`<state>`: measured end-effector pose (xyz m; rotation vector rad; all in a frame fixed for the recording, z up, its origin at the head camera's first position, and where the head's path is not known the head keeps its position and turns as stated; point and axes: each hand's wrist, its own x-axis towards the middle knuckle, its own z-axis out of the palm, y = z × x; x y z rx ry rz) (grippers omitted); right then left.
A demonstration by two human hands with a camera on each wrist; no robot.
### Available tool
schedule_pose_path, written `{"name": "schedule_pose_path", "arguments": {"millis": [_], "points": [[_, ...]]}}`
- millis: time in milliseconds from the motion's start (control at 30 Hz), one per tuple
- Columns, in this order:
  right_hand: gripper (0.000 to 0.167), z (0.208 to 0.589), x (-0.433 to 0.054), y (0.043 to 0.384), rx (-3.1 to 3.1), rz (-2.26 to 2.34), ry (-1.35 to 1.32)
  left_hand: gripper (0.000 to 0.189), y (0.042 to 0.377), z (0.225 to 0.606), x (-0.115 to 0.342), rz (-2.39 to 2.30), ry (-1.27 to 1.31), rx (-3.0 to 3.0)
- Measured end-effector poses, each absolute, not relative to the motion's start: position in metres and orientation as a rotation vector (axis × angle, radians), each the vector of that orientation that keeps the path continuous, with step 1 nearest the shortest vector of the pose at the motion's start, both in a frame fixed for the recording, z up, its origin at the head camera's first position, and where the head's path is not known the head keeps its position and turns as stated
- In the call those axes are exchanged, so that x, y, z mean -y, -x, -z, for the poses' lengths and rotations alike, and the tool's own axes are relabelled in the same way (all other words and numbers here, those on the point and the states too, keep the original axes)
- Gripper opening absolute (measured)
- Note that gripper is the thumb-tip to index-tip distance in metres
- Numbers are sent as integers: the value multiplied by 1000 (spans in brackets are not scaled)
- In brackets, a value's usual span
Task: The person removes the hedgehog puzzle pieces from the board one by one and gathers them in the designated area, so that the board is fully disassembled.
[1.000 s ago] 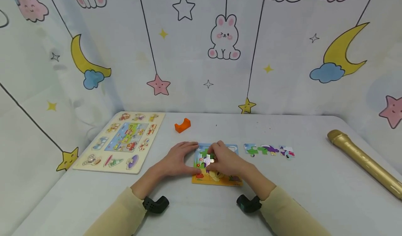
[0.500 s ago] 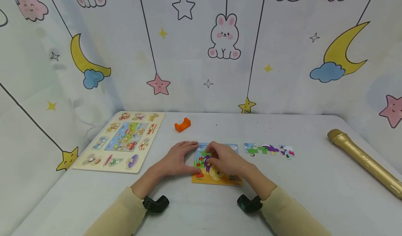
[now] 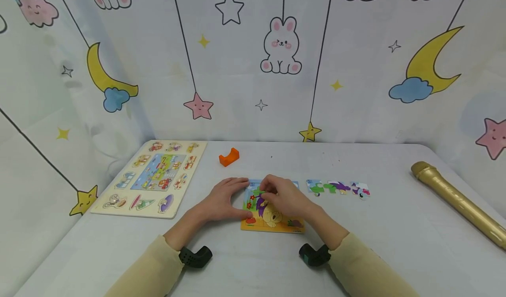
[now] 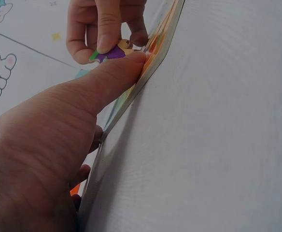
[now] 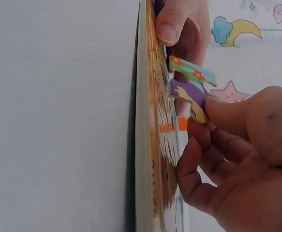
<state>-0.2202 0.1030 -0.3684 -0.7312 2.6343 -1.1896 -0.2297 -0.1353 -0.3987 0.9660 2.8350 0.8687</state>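
A small jigsaw board (image 3: 272,227) with an orange lower part and a cartoon animal lies in front of me. My left hand (image 3: 223,202) lies along its left side, thumb over the board's surface and fingers spread toward the far corner. Over the board, my right hand (image 3: 286,198) pinches a jigsaw piece (image 5: 191,99) between thumb and index finger. Green with red flowers, purple and yellow show on this piece, which stands tilted close over the board in the right wrist view. In the head view, my right hand covers the board's upper right part.
Several loose jigsaw pieces (image 3: 337,188) lie in a row to the right of the board. Behind it sits an orange curved block (image 3: 229,157). A wooden picture board (image 3: 186,207) is at the left, and a gold microphone (image 3: 454,200) at the right.
A white glare in the picture under my right fingers has gone, and purple and flowers show there. My right hand has shifted slightly up and away; the left stays put.
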Motion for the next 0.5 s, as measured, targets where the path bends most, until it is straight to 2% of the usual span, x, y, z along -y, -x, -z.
{"name": "schedule_pose_path", "arguments": {"millis": [500], "points": [[5, 352, -120, 223, -2688, 1257, 766, 86, 229, 397, 135, -878, -940, -2823]]}}
